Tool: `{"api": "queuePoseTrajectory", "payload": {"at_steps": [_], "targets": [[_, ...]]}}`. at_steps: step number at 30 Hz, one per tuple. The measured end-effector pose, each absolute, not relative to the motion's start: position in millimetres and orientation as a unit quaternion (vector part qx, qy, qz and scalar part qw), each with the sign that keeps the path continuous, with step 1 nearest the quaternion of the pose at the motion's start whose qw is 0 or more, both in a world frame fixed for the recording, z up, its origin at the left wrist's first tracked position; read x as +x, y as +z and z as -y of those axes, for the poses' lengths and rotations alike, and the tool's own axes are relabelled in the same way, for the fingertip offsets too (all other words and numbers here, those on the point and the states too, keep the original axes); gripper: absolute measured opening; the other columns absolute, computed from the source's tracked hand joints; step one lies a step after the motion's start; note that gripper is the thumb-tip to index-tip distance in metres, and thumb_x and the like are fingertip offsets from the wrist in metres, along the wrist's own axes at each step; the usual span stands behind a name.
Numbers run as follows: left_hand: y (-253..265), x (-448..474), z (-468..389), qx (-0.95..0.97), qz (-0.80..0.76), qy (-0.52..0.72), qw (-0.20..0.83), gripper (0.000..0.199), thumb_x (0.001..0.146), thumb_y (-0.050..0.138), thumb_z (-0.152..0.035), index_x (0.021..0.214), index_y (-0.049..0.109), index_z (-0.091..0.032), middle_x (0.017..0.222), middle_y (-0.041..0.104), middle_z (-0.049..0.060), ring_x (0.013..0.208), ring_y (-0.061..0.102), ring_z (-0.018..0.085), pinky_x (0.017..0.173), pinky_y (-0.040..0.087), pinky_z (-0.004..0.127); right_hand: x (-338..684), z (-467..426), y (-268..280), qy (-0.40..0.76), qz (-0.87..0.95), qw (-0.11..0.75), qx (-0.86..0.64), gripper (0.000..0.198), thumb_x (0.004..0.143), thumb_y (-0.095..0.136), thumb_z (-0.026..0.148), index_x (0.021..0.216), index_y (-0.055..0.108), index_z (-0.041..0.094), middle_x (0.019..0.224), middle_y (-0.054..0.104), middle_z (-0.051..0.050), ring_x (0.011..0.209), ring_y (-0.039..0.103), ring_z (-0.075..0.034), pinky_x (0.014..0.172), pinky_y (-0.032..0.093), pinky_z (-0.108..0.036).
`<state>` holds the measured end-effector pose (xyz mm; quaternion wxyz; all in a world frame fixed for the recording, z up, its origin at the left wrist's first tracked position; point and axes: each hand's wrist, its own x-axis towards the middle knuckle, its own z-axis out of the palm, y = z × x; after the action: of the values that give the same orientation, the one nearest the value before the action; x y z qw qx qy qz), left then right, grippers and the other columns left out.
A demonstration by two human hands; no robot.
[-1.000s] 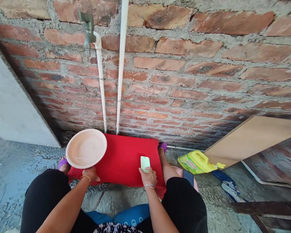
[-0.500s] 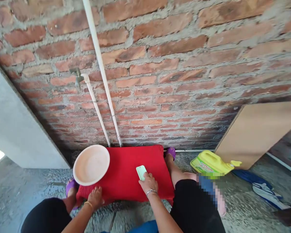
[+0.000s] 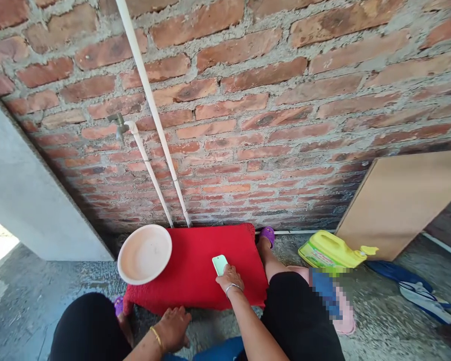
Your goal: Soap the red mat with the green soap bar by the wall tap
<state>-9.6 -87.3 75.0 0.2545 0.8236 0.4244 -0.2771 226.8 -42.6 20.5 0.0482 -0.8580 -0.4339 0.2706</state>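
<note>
A pale green, flat, round-cornered block [image 3: 220, 263] with a small dark dot near its far end lies on the red cloth [image 3: 203, 250]. My right hand [image 3: 230, 279] is closed over its near end from above; the block's kind cannot be made out. My left hand [image 3: 174, 326], with a yellow bangle at the wrist, hovers just before the cloth's near edge. Its fingers are somewhat apart and nothing shows in them. On the cloth's left end sits a pale pink basin [image 3: 145, 254], tilted, with no contents visible.
A tap [image 3: 118, 126] and white pipes [image 3: 161, 130] run along the brick wall [image 3: 248, 100]. To the right lie a yellow jug [image 3: 330, 250] and blue-white flip-flops [image 3: 424, 301] beside a leaning board [image 3: 406, 200]. My knees flank the cloth.
My left hand has moved right, from the cloth's near left edge to in front of its middle. My right hand stays on the green block. The view has shifted slightly.
</note>
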Motion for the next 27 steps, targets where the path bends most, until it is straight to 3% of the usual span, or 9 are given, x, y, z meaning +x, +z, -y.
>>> {"api": "queuePoseTrajectory", "payload": {"at_steps": [7,10,16,20,27], "targets": [[78,-6,75,0.817,-0.44,-0.255,0.274,0.044,0.079,0.058,-0.037,0.121,0.056,-0.023,0.13,0.056,0.011,0.122,0.052,0.028,0.103,0.041,0.044,223,43,30,0.263,0.451,0.005,-0.853,0.044,0.078,0.057,0.04,0.115,0.057,0.015,0.118,0.057,-0.016,0.109,0.059,-0.028,0.083,0.046,-0.038],[67,-25,62,0.781,-0.491,-0.262,0.284,0.041,0.08,0.056,-0.034,0.119,0.058,-0.021,0.128,0.058,0.011,0.119,0.055,0.027,0.101,0.044,0.04,212,39,31,0.218,0.488,-0.033,-0.845,0.036,0.079,0.055,0.036,0.108,0.061,0.015,0.112,0.059,-0.016,0.107,0.059,-0.028,0.083,0.043,-0.037],[52,-55,43,0.743,-0.559,-0.243,0.275,0.042,0.083,0.052,-0.029,0.122,0.058,-0.016,0.126,0.06,0.014,0.117,0.057,0.025,0.098,0.046,0.037,134,38,21,0.254,0.619,0.006,-0.743,0.024,0.073,0.064,0.034,0.095,0.063,0.022,0.1,0.06,-0.005,0.09,0.06,-0.018,0.074,0.04,-0.025],[41,-57,36,0.734,-0.567,-0.241,0.285,0.046,0.08,0.055,-0.029,0.124,0.058,-0.014,0.129,0.058,0.016,0.119,0.057,0.027,0.098,0.046,0.037,115,48,13,0.235,0.664,-0.018,-0.71,0.021,0.07,0.067,0.029,0.091,0.064,0.023,0.1,0.061,-0.005,0.091,0.059,-0.019,0.075,0.039,-0.026],[9,-47,19,0.727,-0.573,-0.223,0.305,0.045,0.077,0.059,-0.031,0.118,0.064,-0.014,0.122,0.064,0.019,0.117,0.058,0.029,0.098,0.046,0.043,249,81,18,0.191,0.423,-0.058,-0.884,0.028,0.079,0.057,0.043,0.093,0.066,0.021,0.098,0.063,-0.01,0.088,0.063,-0.023,0.075,0.044,-0.031]]}}
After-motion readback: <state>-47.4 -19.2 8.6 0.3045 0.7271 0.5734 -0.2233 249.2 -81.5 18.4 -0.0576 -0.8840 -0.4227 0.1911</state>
